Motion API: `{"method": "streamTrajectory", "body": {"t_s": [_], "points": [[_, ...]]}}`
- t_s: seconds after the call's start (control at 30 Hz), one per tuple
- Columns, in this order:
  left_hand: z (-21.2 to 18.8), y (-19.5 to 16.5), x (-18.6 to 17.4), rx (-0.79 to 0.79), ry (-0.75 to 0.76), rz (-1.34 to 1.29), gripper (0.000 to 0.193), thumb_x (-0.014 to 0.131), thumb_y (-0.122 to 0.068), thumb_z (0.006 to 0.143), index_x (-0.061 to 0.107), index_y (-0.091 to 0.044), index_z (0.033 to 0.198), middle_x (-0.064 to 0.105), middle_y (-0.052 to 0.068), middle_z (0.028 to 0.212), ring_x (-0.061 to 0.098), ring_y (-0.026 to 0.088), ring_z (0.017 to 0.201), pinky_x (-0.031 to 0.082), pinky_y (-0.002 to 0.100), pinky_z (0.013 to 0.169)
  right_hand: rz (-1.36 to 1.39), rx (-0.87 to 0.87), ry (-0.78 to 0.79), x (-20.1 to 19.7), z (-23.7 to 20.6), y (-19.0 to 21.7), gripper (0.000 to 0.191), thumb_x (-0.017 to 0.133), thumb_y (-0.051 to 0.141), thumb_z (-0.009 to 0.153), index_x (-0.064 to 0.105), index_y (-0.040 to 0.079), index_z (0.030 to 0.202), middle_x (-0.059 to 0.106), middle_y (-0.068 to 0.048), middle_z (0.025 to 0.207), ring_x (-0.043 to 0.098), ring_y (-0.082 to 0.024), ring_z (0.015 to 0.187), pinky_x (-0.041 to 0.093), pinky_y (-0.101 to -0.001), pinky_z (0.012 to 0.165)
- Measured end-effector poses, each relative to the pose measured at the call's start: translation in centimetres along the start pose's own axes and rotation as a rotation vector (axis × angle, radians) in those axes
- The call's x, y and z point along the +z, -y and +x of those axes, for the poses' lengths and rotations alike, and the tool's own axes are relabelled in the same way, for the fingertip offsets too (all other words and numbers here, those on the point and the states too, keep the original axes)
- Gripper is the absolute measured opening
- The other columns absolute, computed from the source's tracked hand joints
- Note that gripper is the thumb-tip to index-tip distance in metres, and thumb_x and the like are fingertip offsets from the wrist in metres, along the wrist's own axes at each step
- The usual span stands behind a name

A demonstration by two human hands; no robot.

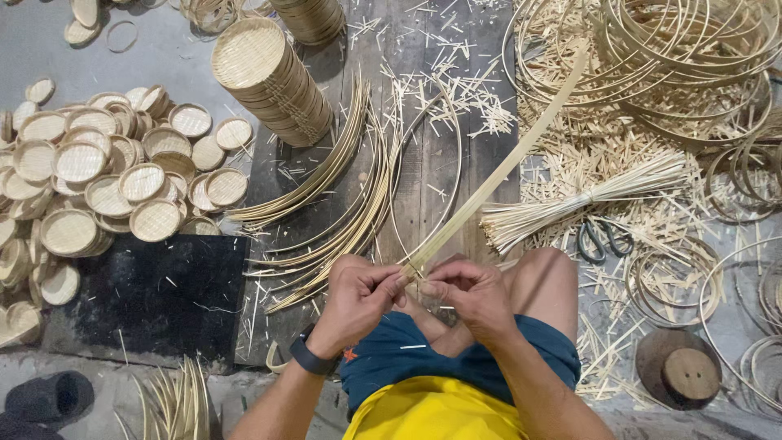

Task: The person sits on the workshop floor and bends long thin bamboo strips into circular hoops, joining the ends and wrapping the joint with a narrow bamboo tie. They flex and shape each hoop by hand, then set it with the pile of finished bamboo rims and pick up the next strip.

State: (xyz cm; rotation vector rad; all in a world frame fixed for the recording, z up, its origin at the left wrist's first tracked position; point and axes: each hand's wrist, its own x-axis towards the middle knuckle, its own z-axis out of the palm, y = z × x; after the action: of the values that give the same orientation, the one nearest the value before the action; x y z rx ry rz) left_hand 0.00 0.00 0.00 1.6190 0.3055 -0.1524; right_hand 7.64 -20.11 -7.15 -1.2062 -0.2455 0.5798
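Note:
My left hand (358, 295) and my right hand (466, 295) meet in front of my knees, both pinching the near end of a long flat bamboo strip (505, 163). The strip rises away from my hands toward the upper right in a gentle curve. A dark watch sits on my left wrist. Just beyond my hands lies a fan of curved bamboo strips (342, 195) on dark wooden planks.
A heap of small round woven trays (98, 179) covers the left, with a tall leaning stack (273, 77) behind. Bamboo hoops (692, 49) fill the upper right. A tied bundle of thin sticks (586, 200), scissors (603, 238), a round wooden block (680, 371) and offcuts lie at right.

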Motion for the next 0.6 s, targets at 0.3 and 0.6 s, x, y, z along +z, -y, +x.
{"method": "streamTrajectory", "body": {"t_s": [0.3,0.6], "points": [[-0.1,0.3,0.1,-0.016,-0.011,-0.001,0.025,0.064,-0.015,0.100,0.077,0.000,0.114,0.067,-0.002,0.070,0.052,0.002,0.057,0.042,0.019,0.051,-0.071,0.053,-0.050,1.0,-0.6,2.2,0.013,0.075,0.008,0.093,0.080,-0.001,0.100,0.066,0.001,0.067,0.053,-0.003,0.055,0.041,-0.0200,0.047],[-0.5,0.6,0.4,-0.077,0.018,-0.024,0.025,0.063,-0.016,0.101,0.077,0.001,0.111,0.067,-0.001,0.070,0.049,0.003,0.057,0.039,0.020,0.050,-0.193,-0.041,-0.086,1.9,-0.9,2.1,0.010,0.077,0.005,0.089,0.077,-0.002,0.096,0.074,0.000,0.079,0.063,-0.002,0.068,0.051,-0.0185,0.058]]}}
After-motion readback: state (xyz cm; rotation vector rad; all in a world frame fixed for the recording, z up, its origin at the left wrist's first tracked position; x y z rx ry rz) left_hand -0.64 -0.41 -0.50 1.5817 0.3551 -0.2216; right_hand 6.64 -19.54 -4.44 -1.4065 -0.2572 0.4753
